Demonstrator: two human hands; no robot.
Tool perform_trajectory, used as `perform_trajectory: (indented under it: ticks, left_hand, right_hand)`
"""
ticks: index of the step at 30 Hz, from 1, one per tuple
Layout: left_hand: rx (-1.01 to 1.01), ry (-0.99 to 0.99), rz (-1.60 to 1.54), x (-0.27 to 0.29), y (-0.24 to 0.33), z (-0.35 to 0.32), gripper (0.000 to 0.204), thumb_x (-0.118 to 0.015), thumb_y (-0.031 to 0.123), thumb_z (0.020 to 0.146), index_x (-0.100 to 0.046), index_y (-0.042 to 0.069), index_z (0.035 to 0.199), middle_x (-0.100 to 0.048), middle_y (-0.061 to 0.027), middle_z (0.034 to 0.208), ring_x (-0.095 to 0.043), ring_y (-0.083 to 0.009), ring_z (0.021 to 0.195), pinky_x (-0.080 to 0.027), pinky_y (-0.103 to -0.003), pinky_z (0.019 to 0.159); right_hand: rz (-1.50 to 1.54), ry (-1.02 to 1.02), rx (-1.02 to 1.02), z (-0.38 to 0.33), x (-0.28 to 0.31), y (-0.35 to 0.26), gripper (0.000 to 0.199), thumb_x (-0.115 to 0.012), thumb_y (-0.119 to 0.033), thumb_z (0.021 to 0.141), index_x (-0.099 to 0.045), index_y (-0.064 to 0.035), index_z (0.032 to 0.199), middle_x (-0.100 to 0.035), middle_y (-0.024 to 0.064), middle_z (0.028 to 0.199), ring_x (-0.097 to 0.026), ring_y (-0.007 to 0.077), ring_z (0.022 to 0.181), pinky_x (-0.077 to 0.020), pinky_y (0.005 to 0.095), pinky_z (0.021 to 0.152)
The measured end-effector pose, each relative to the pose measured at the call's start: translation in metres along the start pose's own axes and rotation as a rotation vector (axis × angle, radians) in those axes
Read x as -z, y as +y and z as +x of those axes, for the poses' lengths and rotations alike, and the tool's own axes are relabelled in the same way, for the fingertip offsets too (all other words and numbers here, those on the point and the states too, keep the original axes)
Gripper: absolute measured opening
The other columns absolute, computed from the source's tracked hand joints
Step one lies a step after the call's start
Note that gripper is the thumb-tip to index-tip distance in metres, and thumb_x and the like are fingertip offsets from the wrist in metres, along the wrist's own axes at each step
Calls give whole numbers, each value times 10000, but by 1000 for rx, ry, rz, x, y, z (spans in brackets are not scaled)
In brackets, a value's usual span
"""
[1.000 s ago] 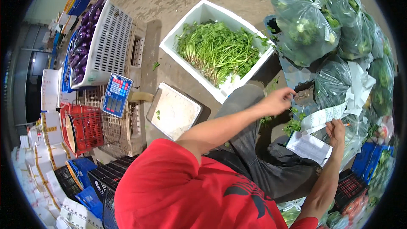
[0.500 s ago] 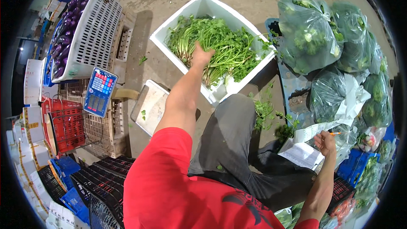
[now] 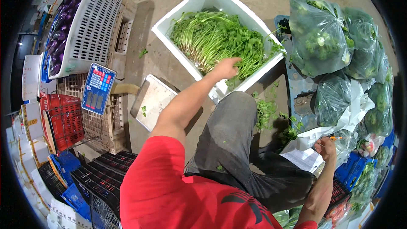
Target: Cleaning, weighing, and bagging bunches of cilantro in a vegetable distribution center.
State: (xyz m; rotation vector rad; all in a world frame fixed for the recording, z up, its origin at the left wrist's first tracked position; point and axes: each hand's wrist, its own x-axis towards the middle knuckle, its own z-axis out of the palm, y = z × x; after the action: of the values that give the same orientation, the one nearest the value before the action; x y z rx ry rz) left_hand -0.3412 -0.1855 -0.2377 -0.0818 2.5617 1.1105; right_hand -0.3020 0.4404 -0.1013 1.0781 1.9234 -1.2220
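A white foam box (image 3: 167, 46) holds a thick heap of leafy green stems (image 3: 203, 38), resembling celery or coriander, with pale root ends toward the left. My left hand (image 3: 228, 68) reaches over the box's near side onto the heap. Its visible fingers stretch to the right, and the rest are hidden against the greens. On the right, my right hand (image 3: 325, 147) is closed on an orange pen (image 3: 336, 138). Beside its fingertips lies a crumpled white strip (image 3: 316, 133), and below that an open notebook (image 3: 303, 157) rests by my leg.
A scale platform (image 3: 157, 99) with a blue keypad display (image 3: 98, 89) stands left of the box. Eggplants (image 3: 61, 34) fill a white crate (image 3: 93, 21). Bagged green vegetables (image 3: 320, 38) crowd the right side. Loose leaves (image 3: 266, 112) lie by my knee.
My left hand has moved right and nearer, from the root ends to the leafy near side. The stems now lie more evenly. My right hand stays by the notebook with the pen.
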Motion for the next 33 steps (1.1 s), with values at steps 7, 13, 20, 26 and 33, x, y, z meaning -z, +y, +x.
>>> perform_trajectory:
  ticks: [7, 13, 20, 26, 33]
  left_hand:
    - [280, 831, -75, 109, -115, 10, 466, -690, 174, 844, -574, 13, 1265, -649, -249, 1224, -616, -402, 1162, -488, -463, 991]
    - [752, 239, 215, 63, -90, 30, 1151, -918, 408, 668, -261, 57, 1545, -309, -197, 1552, -285, -375, 1462, -341, -531, 1158]
    - [785, 428, 188, 38, -95, 31, 996, -878, 434, 747, -292, 58, 1459, -343, -235, 1471, -359, -409, 1384, -381, -543, 1096]
    - [649, 224, 298, 19, -100, 33, 887, -839, 394, 764, -335, 49, 1408, -429, -230, 1420, -394, -420, 1368, -371, -536, 1114]
    - [774, 189, 127, 23, -107, 39, 840, -827, 303, 786, -301, 79, 1401, -565, -241, 1331, -575, -386, 1252, -461, -496, 1073]
  right_hand:
    - [-98, 62, -16, -11, -15, -4, 287, -612, -342, 953, -595, -157, 1172, -646, 34, 1004, -670, 187, 776, -513, 341, 648]
    - [-11, 150, -12, -40, -6, 9, 177, -610, -279, 948, -583, -144, 1060, -615, 26, 904, -680, 182, 717, -521, 309, 581]
    - [11, 162, 33, -65, -8, 11, 263, -616, -302, 1002, -599, -123, 1194, -665, 28, 942, -687, 153, 692, -528, 241, 523]
    - [-18, 192, 165, -91, -16, 2, 313, -608, -325, 1027, -600, -121, 1265, -674, 18, 987, -685, 129, 722, -512, 229, 590]
    - [-78, 145, 316, -133, -39, -15, 426, -616, -322, 1024, -570, -82, 1372, -679, 38, 1082, -658, 114, 850, -510, 250, 758]
